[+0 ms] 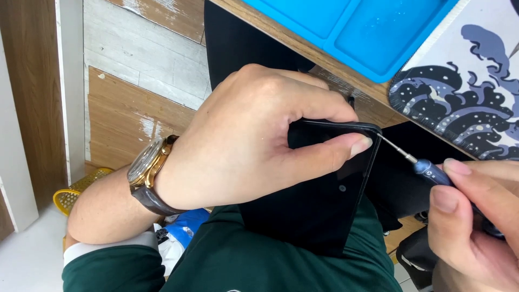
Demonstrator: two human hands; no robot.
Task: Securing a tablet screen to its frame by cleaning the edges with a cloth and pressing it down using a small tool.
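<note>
Head cam: your left hand (243, 140) clamps the black phone (319, 200) steady near its corner, where your right hand (476, 216) pinches the precision screwdriver (427, 168), tip touching.

Blue tray (357, 32) sits on the wooden tabletop (303, 46), next to a mat (465, 92) with a dark wave print, right up against it. Down below: worn plank floor (135, 81), yellow mesh basket (75, 192) at the left, blue bag (186, 224) beside it.
</note>
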